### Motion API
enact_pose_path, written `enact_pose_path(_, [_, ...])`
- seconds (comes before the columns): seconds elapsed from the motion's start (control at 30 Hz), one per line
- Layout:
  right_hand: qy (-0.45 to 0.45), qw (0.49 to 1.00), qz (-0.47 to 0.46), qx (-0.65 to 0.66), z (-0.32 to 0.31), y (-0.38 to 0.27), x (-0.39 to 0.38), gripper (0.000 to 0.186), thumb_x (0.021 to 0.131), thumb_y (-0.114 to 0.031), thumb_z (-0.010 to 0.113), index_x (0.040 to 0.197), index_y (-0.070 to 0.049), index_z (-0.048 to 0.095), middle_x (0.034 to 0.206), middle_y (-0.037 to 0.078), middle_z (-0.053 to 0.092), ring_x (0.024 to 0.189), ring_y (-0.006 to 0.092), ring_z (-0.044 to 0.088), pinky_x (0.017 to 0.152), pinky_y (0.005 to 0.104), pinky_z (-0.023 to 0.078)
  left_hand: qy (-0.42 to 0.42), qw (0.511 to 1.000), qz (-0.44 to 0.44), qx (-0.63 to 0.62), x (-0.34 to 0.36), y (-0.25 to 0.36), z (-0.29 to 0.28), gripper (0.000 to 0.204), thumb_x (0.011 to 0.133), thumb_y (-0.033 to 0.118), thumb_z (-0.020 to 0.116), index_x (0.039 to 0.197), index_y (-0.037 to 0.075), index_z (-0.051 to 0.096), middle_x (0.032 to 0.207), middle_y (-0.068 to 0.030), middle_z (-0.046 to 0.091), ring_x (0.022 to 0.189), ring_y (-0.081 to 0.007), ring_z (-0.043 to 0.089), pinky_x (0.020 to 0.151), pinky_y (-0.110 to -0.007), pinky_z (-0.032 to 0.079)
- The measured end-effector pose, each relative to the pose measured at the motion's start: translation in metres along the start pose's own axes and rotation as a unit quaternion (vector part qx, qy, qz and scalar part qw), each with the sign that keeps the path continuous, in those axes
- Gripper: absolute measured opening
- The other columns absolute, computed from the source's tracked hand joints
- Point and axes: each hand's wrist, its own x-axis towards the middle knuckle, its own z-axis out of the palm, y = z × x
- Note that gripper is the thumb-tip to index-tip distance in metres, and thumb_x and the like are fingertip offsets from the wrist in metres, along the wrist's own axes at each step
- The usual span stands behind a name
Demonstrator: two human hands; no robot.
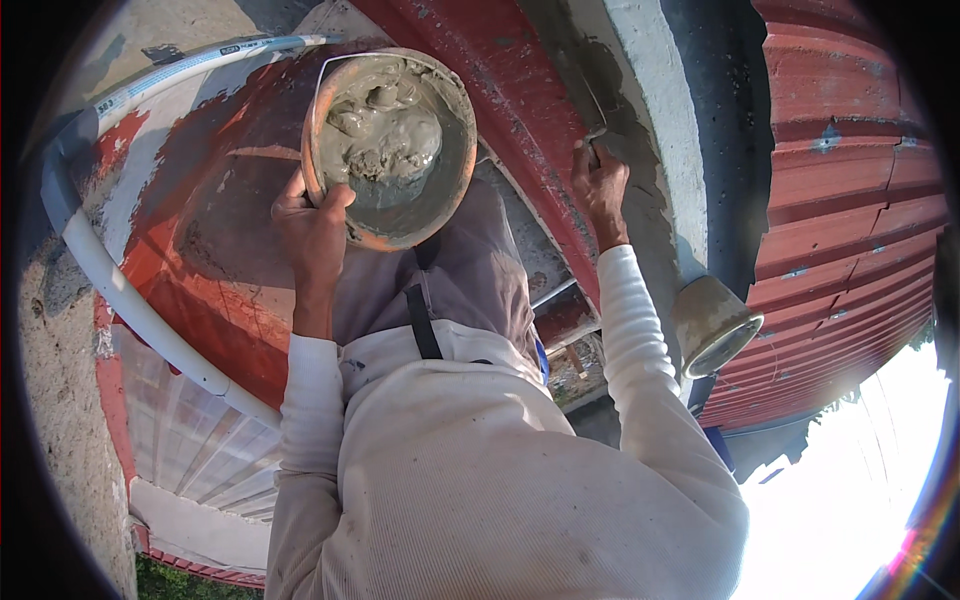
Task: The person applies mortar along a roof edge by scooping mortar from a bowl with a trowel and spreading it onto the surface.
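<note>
My left hand [312,228] grips the rim of a round orange bowl [455,170] filled with wet grey cement, held up in front of my chest. Over at the right, my right hand [600,180] is closed on the handle of a trowel [590,100], whose blade lies against a strip of grey mortar [640,190] running beside a red metal roof edge [520,110]. Both arms wear long white sleeves.
A white plastic pipe [130,300] curves along the left over red roofing. A grey pipe end [715,325] sticks out below the mortar strip. Red corrugated sheeting [850,200] fills the right side, and a rough concrete wall [60,400] stands at far left.
</note>
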Motion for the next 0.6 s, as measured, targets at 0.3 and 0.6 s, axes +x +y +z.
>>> enact_pose_path(0.3, [0.057, 0.997, -0.037, 0.044, 0.012, 0.001, 0.019, 0.038, 0.101, -0.036, 0.069, 0.098, 0.002, 0.073, 0.081, 0.027, 0.070, 0.073, 0.0321, 0.070, 0.073, 0.0418, 0.054, -0.006, 0.999, 0.000, -0.032, -0.007, -0.004, -0.004, 0.036, 0.083, -0.007, 0.067, 0.118, -0.003, 0.075, 0.099, -0.0016, 0.075, 0.084, -0.0051, 0.065, 0.078, -0.024, 0.054])
enact_pose_path(0.6, [-0.036, 0.999, 0.021, -0.029, 0.027, 0.081, 0.021, 0.037, 0.099, -0.037, 0.070, 0.100, -0.001, 0.075, 0.084, 0.025, 0.071, 0.077, 0.0309, 0.070, 0.076, 0.0412, 0.054, -0.023, 1.000, -0.010, 0.010, -0.005, -0.006, 0.004, 0.033, 0.084, -0.007, 0.066, 0.115, -0.004, 0.075, 0.097, -0.0006, 0.074, 0.083, -0.0044, 0.063, 0.076, -0.024, 0.054])
